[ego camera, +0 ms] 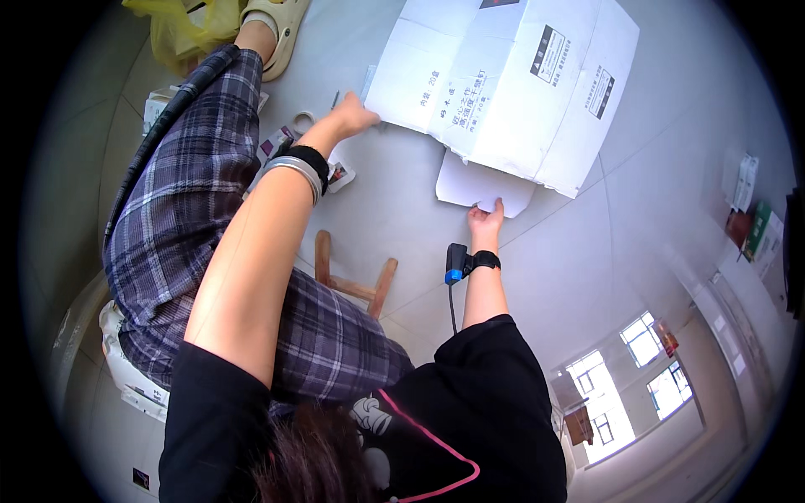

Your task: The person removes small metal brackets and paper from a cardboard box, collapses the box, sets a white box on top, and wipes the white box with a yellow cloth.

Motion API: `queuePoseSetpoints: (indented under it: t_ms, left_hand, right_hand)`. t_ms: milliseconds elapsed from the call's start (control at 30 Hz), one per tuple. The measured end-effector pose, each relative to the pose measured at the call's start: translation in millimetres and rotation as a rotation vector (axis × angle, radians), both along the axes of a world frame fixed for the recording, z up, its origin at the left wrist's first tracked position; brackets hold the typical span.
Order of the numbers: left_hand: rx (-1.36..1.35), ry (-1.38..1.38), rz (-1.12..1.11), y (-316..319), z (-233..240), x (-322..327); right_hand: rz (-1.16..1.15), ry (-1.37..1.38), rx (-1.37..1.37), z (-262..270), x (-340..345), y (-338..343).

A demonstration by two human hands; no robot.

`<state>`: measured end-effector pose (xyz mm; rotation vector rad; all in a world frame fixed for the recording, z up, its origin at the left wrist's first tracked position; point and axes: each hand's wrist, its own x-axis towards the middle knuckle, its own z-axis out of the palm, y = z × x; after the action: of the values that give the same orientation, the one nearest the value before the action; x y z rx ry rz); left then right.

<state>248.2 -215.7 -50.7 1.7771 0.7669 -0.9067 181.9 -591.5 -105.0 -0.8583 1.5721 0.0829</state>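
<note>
A large white cardboard box with printed writing lies tilted on the floor in front of me. My left hand is at its near left corner, the thumb along the lower edge and the fingers spread up the left side. Partly hidden fingers leave the exact hold there hard to see. From the box's near end a white flap sticks out towards me. My right hand pinches the edge of that flap, thumb on top. A black strap with a small blue-ended device and a cable is on my right wrist.
A wooden stool stands below the box, near my legs. A tape roll and small packages lie by my left forearm. A yellow plastic bag is at upper left. Cartons stand far right.
</note>
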Motion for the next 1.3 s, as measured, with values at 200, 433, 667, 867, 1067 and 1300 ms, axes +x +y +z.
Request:
queuePoseSetpoints:
  t_ms: [200, 433, 667, 867, 1067, 1300]
  left_hand:
    - [0.045, -0.036, -0.018, -19, 2, 9]
    - [0.078, -0.056, 0.094, -6, -26, -7]
    - [-0.462, -0.257, 0.54, -14, 62, 48]
    - [-0.226, -0.529, 0.318, -31, 94, 89]
    - [0.073, -0.925, 0.294, -47, 84, 101]
    - [0.19, -1.143, 0.432, -29, 125, 106]
  right_hand:
    - [0.076, -0.216, 0.106, 63, 25, 23]
    - [0.262, -0.289, 0.121, 87, 23, -14]
    - [0.328, -0.408, 0.054, 178, 54, 1]
    - [0.585, -0.51, -0.314, 225, 109, 0]
    - [0.888, -0.826, -0.555, 288, 155, 15]
    - [1.027, -0.983, -0.67, 326, 203, 56]
